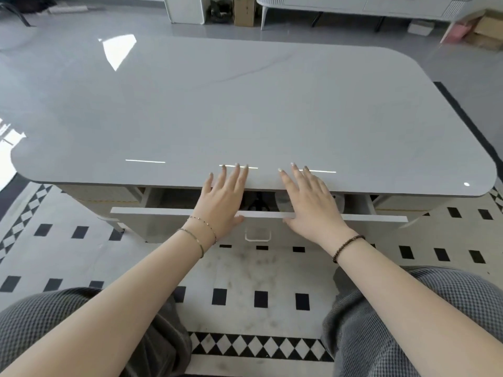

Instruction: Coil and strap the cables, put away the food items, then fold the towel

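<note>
My left hand (223, 197) and my right hand (310, 202) stretch flat, fingers straight, over the front edge of a glossy grey table (245, 104). Both palms lie above a white drawer (168, 221) pulled partly out below the tabletop, thumbs against its top edge. Between the hands, something dark (258, 204) shows inside the drawer; I cannot tell what it is. No cable, food or towel is plainly visible.
The drawer front carries a small white handle (258, 236). My knees in grey trousers (408, 308) frame a black-and-white patterned rug (261, 268). Behind the table stand a white cabinet (353, 6), cardboard boxes (243, 12) and a white unit (186, 9).
</note>
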A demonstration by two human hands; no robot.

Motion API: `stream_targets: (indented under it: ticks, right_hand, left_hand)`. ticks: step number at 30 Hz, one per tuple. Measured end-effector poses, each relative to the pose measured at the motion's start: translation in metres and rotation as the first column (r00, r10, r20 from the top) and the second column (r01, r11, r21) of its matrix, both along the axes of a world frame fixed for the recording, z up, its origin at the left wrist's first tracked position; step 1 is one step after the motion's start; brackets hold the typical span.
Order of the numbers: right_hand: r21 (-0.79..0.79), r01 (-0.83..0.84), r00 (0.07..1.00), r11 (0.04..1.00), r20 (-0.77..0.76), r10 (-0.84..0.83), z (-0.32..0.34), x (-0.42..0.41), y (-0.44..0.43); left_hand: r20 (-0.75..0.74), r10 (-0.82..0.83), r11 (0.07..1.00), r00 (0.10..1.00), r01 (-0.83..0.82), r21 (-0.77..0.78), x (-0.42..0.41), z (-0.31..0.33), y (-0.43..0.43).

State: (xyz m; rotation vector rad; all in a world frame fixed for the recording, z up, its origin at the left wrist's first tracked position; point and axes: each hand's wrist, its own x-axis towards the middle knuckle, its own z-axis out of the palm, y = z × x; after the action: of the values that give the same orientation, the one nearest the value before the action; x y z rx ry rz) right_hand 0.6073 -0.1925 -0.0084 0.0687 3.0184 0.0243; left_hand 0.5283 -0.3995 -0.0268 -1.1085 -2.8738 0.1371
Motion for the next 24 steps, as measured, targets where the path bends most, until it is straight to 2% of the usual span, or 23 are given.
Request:
stream_targets:
  ticks: [3,6,9,14,18,24]
  right_hand:
    - [-0.034,0.04,0.996,0.999,0.082,-0.037,-0.002,-0.014,0.006]
    - [-0.021,0.036,0.989,0.999,0.144,-0.033,-0.003,-0.027,0.009]
    - [0.022,0.003,0.992,1.0,0.124,-0.005,-0.005,-0.033,0.01]
    - [0.205,-0.014,0.998,0.979,0.067,0.0,-0.013,-0.039,0.007]
    - [0.397,0.004,1.0,0.918,0.008,-0.007,-0.018,-0.049,0.007]
    - [0.464,-0.005,1.0,0.886,0.005,0.003,-0.014,-0.051,0.001]
  left_hand:
    - [0.04,0.046,0.996,0.998,-0.043,-0.077,-0.014,-0.007,-0.001]
    - [0.079,0.059,0.994,0.995,-0.052,-0.091,-0.028,-0.008,0.0]
    - [0.101,0.047,0.998,0.994,-0.042,-0.056,-0.034,-0.009,0.004]
    - [0.063,0.039,0.999,0.997,-0.04,0.014,-0.041,-0.02,0.006]
    - [0.011,0.039,0.992,0.999,-0.04,0.118,-0.047,-0.03,0.008]
    - [-0.062,0.104,0.988,0.993,-0.096,0.12,-0.05,-0.04,0.015]
